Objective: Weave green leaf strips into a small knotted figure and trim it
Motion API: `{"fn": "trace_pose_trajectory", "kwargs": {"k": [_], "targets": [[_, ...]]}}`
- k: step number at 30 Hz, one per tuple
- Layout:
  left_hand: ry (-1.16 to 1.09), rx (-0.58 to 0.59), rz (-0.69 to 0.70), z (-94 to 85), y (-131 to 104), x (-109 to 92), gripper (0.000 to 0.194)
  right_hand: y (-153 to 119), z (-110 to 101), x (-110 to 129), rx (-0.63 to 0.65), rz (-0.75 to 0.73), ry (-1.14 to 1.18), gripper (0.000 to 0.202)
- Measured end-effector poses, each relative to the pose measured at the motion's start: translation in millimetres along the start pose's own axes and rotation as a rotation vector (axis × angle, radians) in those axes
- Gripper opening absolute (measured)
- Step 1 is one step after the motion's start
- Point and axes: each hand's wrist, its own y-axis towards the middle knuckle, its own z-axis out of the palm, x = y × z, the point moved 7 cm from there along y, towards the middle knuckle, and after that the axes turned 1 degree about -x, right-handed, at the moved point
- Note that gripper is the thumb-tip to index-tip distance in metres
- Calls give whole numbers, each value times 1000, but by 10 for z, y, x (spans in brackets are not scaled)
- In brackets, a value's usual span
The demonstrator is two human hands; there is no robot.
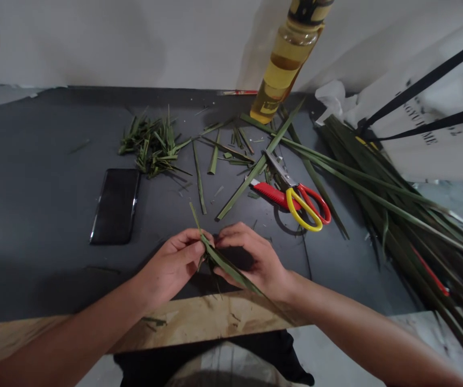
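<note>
My left hand pinches a green leaf strip near the front edge of the table, with the thumb lying over it. The strip is folded at the left fingertips; one thin end points up and the long end trails down to the right, across my right palm. My right hand curls around from the other side, its fingertips close to the fold. Whether those fingers grip the strip or only touch it is hidden. Past the hands lie scissors with one yellow and one red handle, resting across a red utility knife.
A pile of knotted leaf pieces and a black phone lie to the left. A bottle of yellow liquid stands at the back. Long leaves spread on the right beside a white bag. Wood edges the table.
</note>
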Motion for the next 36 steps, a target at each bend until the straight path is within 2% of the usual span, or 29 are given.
{"fn": "trace_pose_trajectory", "kwargs": {"k": [4,12,17,24,30,36], "targets": [[61,-3,52,1,-12,-19,28,-15,17,7,1,5,21,26],[117,-43,145,-24,-1,-35,26,-135,-9,-40,-12,240,27,26],[157,-33,198,-36,17,-43,25,-87,-37,22,19,119,13,25],[113,-21,79,-15,18,20,26,-78,-55,30,-1,-45,-38,29],[133,-142,51,-74,25,33,34,-87,-80,55,-31,-122,-228,17],[148,-246,43,-90,25,-20,40,-60,-66,114,-44,-170,-355,15]]}}
